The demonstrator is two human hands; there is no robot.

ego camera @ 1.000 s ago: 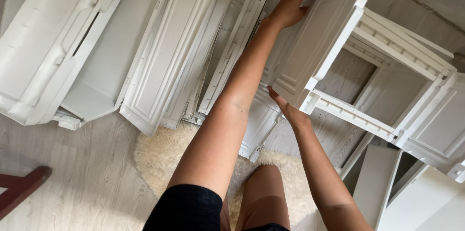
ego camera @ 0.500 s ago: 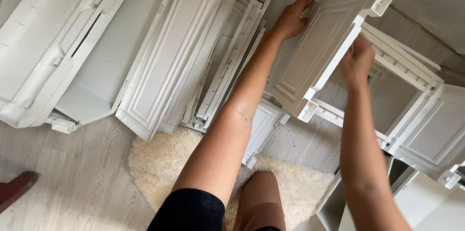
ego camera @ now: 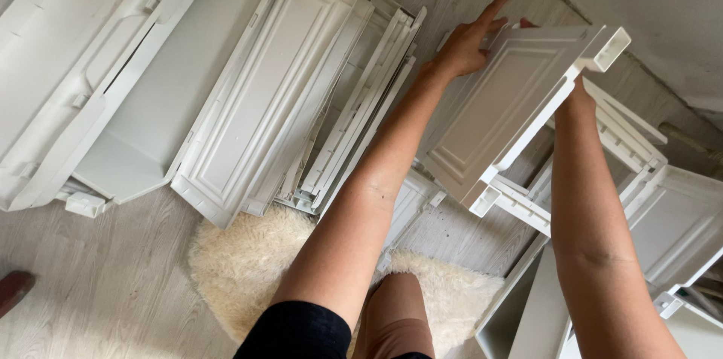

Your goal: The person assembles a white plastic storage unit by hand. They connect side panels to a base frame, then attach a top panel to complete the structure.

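Hands meet on a white moulded drawer panel (ego camera: 508, 106) that we hold up in the air above the pale wood floor (ego camera: 98, 284), its recessed face turned toward us. Our left hand (ego camera: 468, 41) lies at the panel's upper left edge, the fingers (ego camera: 493, 9) stretched out and spread flat against it rather than curled round. Our right hand (ego camera: 578, 91) reaches behind the panel's right edge, and we cannot tell whether those fingers are closed on it, since the panel hides them. The panel's long axis runs on a slant, from its lower left corner near the white frame rails (ego camera: 520, 204) up to the open box-shaped end (ego camera: 608, 46) at the upper right, which points toward the wall. Both hands sit toward that upper half; the left is the one in plain view. Beneath our arms, well apart from the panel, other white drawer parts (ego camera: 263, 95) lean in a stack on the floor beside a cream fleece rug (ego camera: 241, 268).
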